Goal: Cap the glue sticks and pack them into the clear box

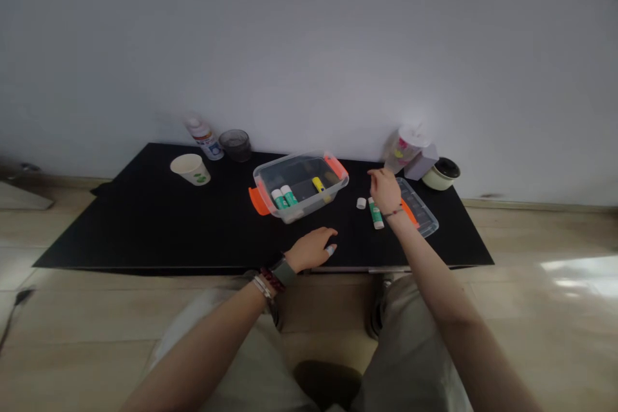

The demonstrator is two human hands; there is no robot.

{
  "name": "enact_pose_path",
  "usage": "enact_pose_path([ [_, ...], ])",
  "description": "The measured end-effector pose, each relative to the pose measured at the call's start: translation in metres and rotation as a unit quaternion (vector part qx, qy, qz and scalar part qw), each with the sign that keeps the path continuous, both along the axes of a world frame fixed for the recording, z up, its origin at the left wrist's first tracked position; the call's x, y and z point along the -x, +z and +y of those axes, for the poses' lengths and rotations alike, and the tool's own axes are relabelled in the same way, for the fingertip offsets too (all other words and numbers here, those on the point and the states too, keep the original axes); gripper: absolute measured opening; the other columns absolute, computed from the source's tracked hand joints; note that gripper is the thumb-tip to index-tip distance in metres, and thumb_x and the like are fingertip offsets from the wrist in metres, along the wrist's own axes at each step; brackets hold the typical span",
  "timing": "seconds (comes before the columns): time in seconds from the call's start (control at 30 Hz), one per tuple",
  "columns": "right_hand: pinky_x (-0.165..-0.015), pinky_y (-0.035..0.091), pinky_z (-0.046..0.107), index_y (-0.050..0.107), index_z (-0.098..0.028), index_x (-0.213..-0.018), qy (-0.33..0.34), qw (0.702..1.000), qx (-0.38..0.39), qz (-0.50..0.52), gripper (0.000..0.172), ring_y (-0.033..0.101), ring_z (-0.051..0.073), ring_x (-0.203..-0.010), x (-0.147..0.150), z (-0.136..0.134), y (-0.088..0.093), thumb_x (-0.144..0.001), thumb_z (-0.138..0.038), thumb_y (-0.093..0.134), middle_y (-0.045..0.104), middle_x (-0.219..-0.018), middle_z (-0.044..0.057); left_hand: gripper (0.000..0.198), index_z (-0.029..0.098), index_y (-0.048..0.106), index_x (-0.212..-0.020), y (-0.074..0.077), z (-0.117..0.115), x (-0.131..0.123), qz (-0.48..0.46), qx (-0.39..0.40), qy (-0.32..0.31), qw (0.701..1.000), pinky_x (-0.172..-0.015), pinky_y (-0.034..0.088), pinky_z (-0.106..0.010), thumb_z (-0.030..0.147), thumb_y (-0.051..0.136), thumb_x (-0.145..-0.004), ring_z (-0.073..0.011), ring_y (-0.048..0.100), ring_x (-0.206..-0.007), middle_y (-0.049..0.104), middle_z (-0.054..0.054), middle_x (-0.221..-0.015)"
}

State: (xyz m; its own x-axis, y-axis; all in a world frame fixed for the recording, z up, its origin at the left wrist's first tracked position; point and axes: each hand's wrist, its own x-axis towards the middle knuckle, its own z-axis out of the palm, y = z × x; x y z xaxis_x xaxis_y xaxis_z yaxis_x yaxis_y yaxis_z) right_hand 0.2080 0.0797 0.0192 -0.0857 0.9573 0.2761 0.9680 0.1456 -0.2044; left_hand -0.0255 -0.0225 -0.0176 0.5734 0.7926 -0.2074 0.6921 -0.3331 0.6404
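My left hand (313, 250) is low over the front edge of the black table, with forefinger and thumb apart. A small pale thing (331, 250) shows at its thumb, too small to name. My right hand (385, 190) is above the table's right part, forefinger and thumb apart and nothing visible between them; its other fingers are hidden. Just below it lies a green and white glue stick (375, 214), with a white cap (361, 203) to its left. A clear lid with an orange clip (425, 211) lies partly behind my right wrist.
A clear plastic box (309, 209) with orange clips holds two glue sticks (284, 197) and a yellow item (318, 185). Behind stand a paper cup (190, 169), a spray can (205, 139), a dark bowl (235, 145), a clear cup (404, 148), a pale box (421, 163) and a cream pot (440, 175).
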Motion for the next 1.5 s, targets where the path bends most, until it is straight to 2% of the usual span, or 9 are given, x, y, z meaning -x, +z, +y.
enact_pose_path([
  [0.1,-0.101,0.042,0.035,0.064,-0.012,-0.123,0.085,0.993,-0.042,0.072,0.039,0.058,0.024,-0.113,0.039,0.017,0.033,-0.101,-0.018,0.031,0.066,-0.121,0.015,0.039,0.015,0.059,-0.13,0.005,-0.002,-0.001,0.038,-0.028,0.005,0.999,-0.103,0.045,-0.042,0.025,0.048,-0.093,-0.0295,0.058,-0.123,0.062,-0.015,-0.131],
  [0.2,-0.099,0.045,0.033,0.061,-0.012,-0.128,0.167,0.979,0.114,-0.013,0.035,0.062,0.022,-0.114,0.096,0.041,0.044,-0.099,-0.018,0.041,0.067,-0.124,0.014,0.035,0.017,0.063,-0.124,0.007,-0.001,-0.002,0.078,-0.061,0.013,0.995,-0.099,0.047,-0.042,0.021,0.05,-0.092,-0.0303,0.059,-0.117,0.063,-0.014,-0.127],
  [0.3,-0.093,0.05,0.034,0.067,-0.008,-0.12,0.158,0.944,0.267,-0.112,0.034,0.065,0.026,-0.112,0.141,0.062,0.032,-0.088,-0.012,0.061,0.069,-0.121,0.019,0.034,0.017,0.065,-0.121,0.006,0.001,0.001,0.082,-0.092,0.014,0.992,-0.097,0.048,-0.041,0.016,0.051,-0.09,-0.0297,0.058,-0.115,0.064,-0.013,-0.123],
  [0.47,-0.081,0.056,0.04,0.069,-0.014,-0.118,0.144,0.911,0.358,-0.145,0.051,0.071,0.028,-0.095,0.164,0.077,0.007,-0.069,-0.004,0.076,0.073,-0.113,0.016,0.037,0.018,0.065,-0.12,0.012,0.007,0.014,0.024,-0.099,0.051,0.993,-0.097,0.049,-0.036,0.009,0.047,-0.089,-0.0248,0.061,-0.112,0.064,-0.01,-0.121],
  [0.67,-0.088,0.05,0.033,0.057,-0.017,-0.131,0.204,0.93,0.287,-0.103,0.051,0.065,0.023,-0.106,0.147,0.075,0.021,-0.081,-0.006,0.064,0.067,-0.12,0.014,0.04,0.015,0.055,-0.131,0.012,0.019,0.017,-0.126,-0.023,0.152,0.98,-0.096,0.051,-0.04,0.022,0.053,-0.091,-0.022,0.066,-0.097,0.064,-0.014,-0.12],
  [0.87,-0.075,0.051,0.029,0.049,-0.017,-0.129,0.228,0.942,0.066,0.236,0.045,0.064,0.016,-0.077,0.072,0.01,0.055,-0.089,-0.035,0.063,0.066,-0.098,0.006,0.047,0.017,0.046,-0.136,0.022,0.012,0.009,-0.311,0.145,0.228,0.911,-0.107,0.044,-0.047,0.037,0.054,-0.095,-0.0252,0.058,-0.121,0.055,-0.017,-0.136],
  [1.07,-0.05,0.042,0.023,0.051,-0.022,-0.094,0.196,0.89,0.212,0.352,0.031,0.056,0.012,-0.053,0.024,-0.079,0.041,-0.092,-0.053,0.057,0.057,-0.067,-0.004,0.055,0.024,0.05,-0.129,0.052,-0.019,0.002,-0.438,0.39,0.124,0.801,-0.094,0.052,-0.046,0.052,0.068,-0.086,-0.0268,0.062,-0.116,0.055,-0.014,-0.132],
  [1.3,-0.052,0.039,0.022,0.045,-0.022,-0.075,0.16,0.851,0.275,0.418,0.037,0.051,0.011,-0.056,0.034,-0.115,0.008,-0.091,-0.054,0.055,0.05,-0.06,-0.005,0.057,0.017,0.052,-0.096,0.032,-0.045,-0.026,-0.364,0.407,0.123,0.829,-0.069,0.053,-0.031,0.073,0.058,-0.081,-0.0099,0.054,-0.061,0.051,0.005,-0.068],
  [1.5,-0.044,0.021,0.02,0.044,-0.023,-0.083,0.154,0.844,0.23,0.459,0.017,0.029,0.007,-0.045,0.037,-0.134,0.022,-0.088,-0.034,0.056,0.031,-0.051,-0.011,0.054,0.019,0.047,-0.081,0.042,-0.047,-0.034,-0.403,0.411,0.041,0.817,-0.066,0.054,-0.033,0.073,0.055,-0.084,-0.0079,0.044,-0.047,0.044,0.009,-0.053],
])
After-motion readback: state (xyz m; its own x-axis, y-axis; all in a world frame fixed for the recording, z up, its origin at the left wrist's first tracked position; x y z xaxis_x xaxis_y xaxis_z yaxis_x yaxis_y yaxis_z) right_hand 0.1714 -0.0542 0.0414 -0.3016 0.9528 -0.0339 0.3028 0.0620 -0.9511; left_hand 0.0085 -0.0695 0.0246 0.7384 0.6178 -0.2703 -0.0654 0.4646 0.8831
